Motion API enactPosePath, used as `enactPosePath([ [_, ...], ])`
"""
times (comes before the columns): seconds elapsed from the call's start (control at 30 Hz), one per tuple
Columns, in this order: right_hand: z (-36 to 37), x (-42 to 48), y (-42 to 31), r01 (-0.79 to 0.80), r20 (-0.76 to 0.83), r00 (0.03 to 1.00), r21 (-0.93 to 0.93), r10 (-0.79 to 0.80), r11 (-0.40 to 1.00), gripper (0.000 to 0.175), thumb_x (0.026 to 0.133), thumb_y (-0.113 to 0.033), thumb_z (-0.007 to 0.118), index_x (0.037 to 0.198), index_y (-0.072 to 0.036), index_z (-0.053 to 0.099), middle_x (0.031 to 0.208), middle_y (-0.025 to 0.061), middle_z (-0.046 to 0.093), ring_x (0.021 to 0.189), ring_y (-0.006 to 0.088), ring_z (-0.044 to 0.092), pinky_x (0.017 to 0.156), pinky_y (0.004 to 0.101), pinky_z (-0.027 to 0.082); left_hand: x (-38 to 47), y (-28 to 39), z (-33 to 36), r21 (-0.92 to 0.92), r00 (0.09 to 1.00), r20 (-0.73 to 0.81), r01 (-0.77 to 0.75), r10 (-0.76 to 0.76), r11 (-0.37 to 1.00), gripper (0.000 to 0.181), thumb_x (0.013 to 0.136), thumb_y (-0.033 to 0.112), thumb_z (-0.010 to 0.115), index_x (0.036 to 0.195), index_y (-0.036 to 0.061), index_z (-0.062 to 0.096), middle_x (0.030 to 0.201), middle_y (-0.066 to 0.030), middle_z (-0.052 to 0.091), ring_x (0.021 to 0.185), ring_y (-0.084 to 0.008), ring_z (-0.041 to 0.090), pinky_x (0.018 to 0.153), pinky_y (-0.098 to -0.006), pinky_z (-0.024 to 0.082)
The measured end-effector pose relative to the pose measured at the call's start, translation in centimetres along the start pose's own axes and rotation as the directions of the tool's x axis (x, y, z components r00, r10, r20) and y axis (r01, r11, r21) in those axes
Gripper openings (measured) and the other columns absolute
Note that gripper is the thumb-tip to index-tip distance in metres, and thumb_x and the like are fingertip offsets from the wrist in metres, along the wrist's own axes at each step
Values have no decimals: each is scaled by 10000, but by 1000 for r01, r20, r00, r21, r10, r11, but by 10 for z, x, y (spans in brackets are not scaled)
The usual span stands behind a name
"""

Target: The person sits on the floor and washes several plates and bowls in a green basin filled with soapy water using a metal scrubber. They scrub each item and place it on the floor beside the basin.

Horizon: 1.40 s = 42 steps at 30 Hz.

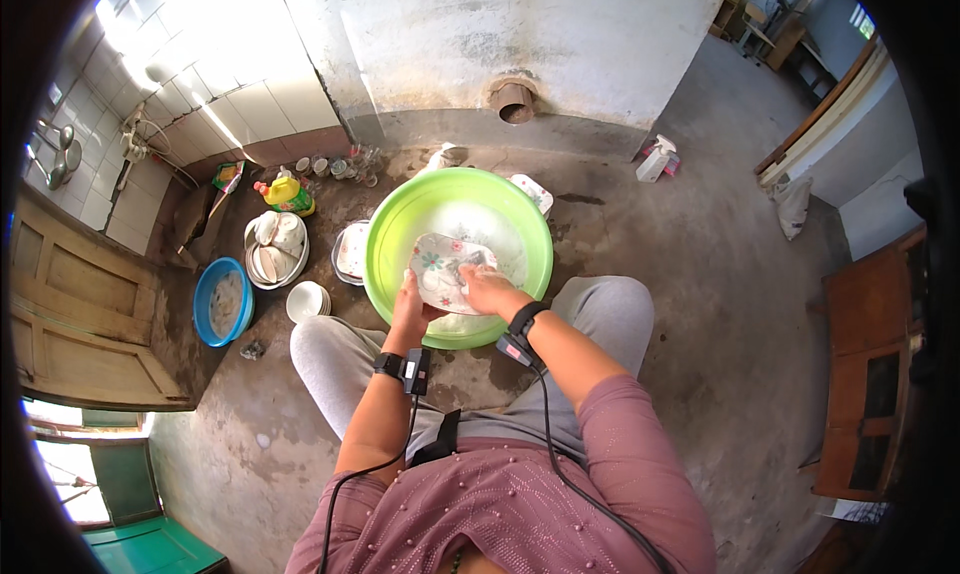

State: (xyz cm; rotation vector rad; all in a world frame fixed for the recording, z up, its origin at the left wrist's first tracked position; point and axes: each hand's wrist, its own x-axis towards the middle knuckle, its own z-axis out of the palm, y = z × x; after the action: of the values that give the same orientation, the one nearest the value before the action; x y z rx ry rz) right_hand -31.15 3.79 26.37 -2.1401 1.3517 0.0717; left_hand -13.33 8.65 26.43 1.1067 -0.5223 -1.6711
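Observation:
A square white plate point(442, 277) with a flower pattern is tilted over a large light-green plastic basin point(544, 262). My left hand point(411, 307) grips the plate by its left edge. On the plate's face, my right hand point(491, 289) presses a greyish scrubber point(472, 262), probably steel wool, partly hidden by the fingers. White suds point(480, 221) cover the water in the basin, which stands on the floor between my knees.
Left of the basin are flowered plates point(352, 250), stacked white bowls point(306, 301), a dish-filled bowl point(301, 262), a blue basin point(249, 304) and a yellow detergent bottle point(287, 195). Several small glasses point(341, 169) line the wall. A spray bottle point(656, 160) stands right, beyond another plate point(534, 191).

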Motion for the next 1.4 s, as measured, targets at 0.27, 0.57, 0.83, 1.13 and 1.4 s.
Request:
enactPosePath([
  [0.27, 13, 3, -39, 317, -113, 946, 124, -304, 940, 473, 898, -335, 512, 1310, -104, 482, 1402, 105, 471, 1326, 312, 391, 1082, 482, 313, 4, -5, -4, -96, 999, -21, 30, -32, 995, 577, 1013, 487, 285, 1318, 22, 439, 1179, -168, 601, 992, -321, 646, 780, -479, 579],
  [0.57, -2, 1, 10, 120, -292, 945, -106, -146, 987, 449, 920, -360, 528, 1296, -118, 486, 1351, 120, 499, 1257, 363, 458, 1045, 477, 337, -10, 6, 6, 8, 996, -6, -86, 86, 996, 565, 1016, 461, 287, 1359, 26, 400, 1209, -161, 588, 992, -297, 656, 738, -451, 602],
  [0.83, 9, -17, -53, 387, -222, 907, 98, -359, 917, 484, 894, -402, 520, 1264, -93, 475, 1248, 192, 524, 1236, 340, 453, 1040, 458, 336, -1, 7, -11, -91, 997, -10, -74, 74, 993, 586, 1017, 463, 293, 1359, -3, 386, 1241, -207, 550, 1074, -363, 602, 792, -542, 559],
  [1.13, -15, -47, -25, 369, -474, 781, -175, -407, 913, 220, 834, -157, 536, 1024, -125, 641, 929, 97, 677, 867, 290, 661, 727, 373, 525, 1, 30, -7, -55, 999, 31, 29, -28, 998, 658, 983, 542, 335, 1352, 1, 403, 1200, -205, 588, 963, -331, 652, 774, -451, 563],
  [1.4, -32, -25, 11, 228, -296, 951, 869, 93, 439, 414, 806, -97, 714, 1194, -8, 602, 1027, 99, 675, 902, 168, 628, 826, 287, 486, 13, 42, -19, 169, 989, -145, -2, 28, 986, 632, 936, 559, 466, 1285, 33, 434, 1029, -125, 573, 967, -263, 600, 813, -410, 503],
])
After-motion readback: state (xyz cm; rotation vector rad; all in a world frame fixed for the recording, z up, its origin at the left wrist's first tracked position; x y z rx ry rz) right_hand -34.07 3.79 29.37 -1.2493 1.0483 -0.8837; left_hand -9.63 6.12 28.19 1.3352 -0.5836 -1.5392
